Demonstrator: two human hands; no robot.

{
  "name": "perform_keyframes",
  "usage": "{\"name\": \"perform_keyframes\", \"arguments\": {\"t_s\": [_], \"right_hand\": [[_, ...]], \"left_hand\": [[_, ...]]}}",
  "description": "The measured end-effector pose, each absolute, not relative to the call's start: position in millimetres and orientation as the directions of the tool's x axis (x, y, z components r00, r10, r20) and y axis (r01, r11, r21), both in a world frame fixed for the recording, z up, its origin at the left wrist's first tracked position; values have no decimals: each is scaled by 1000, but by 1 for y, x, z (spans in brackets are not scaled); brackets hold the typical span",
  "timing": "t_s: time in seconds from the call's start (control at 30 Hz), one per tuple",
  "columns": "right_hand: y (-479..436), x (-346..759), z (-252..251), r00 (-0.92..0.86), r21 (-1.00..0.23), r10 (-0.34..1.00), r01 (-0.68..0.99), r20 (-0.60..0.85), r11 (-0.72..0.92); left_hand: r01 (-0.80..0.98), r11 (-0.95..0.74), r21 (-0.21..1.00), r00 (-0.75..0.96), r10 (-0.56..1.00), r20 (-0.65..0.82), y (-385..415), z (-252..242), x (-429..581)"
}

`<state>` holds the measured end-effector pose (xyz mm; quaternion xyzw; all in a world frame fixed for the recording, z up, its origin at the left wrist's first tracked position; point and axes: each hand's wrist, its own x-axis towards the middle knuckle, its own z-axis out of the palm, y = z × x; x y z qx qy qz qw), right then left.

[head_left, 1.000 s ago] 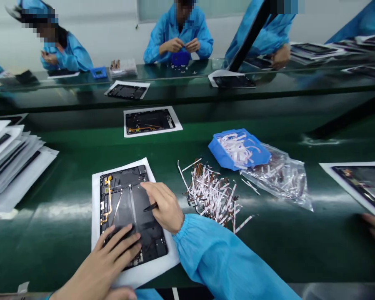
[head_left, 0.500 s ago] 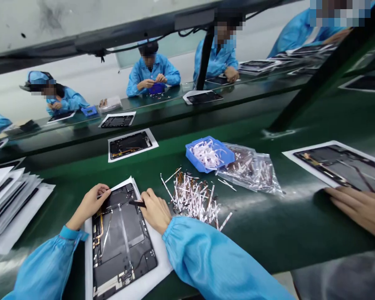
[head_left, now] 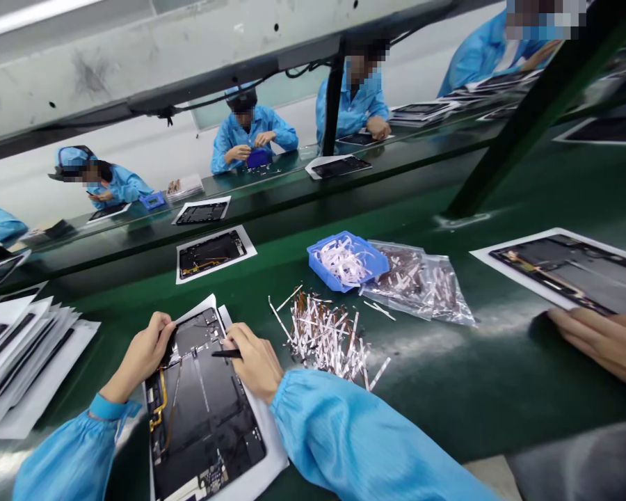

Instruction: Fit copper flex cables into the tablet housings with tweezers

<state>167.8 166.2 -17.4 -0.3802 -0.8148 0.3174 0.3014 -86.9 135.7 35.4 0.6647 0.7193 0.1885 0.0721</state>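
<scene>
An opened tablet housing (head_left: 209, 403) lies before me over white paper (head_left: 274, 445), its dark inside showing metal strips and orange flex cables. My left hand (head_left: 145, 351) pinches its upper left edge between thumb and fingers. At the upper right edge, my right hand (head_left: 255, 358) is closed on slim black tweezers (head_left: 226, 353), which point left across the housing. The right fingertips also rest at that edge. To the right of this hand lies a loose heap of white and brown strips (head_left: 328, 337).
Behind the heap are a blue tray (head_left: 330, 278) of white strips and a clear plastic bag (head_left: 441, 289). A paper stack (head_left: 42, 376) stands left. Another person's hand (head_left: 599, 341) touches a tablet housing (head_left: 599, 271) at right. A green post (head_left: 506, 146) rises behind; co-workers sit opposite.
My left hand has shifted slightly down and left and now pinches the housing's edge. The reflections on the housing differ, so its tilt seems changed. My right hand keeps the tweezers, their tip slightly lower.
</scene>
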Motion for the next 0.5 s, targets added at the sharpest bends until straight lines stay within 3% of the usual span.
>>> {"name": "perform_keyframes", "arguments": {"t_s": [0.4, 0.5], "right_hand": [[171, 177, -11, -629, -787, 763, 391, 150, 478], [169, 179, -5, -566, -899, 802, 226, 191, 374]], "left_hand": [[923, 39, 384, -110, 980, 164, 139, 41, -89], [922, 77, 379, -147, 976, 160, 126, 63, -105]]}}
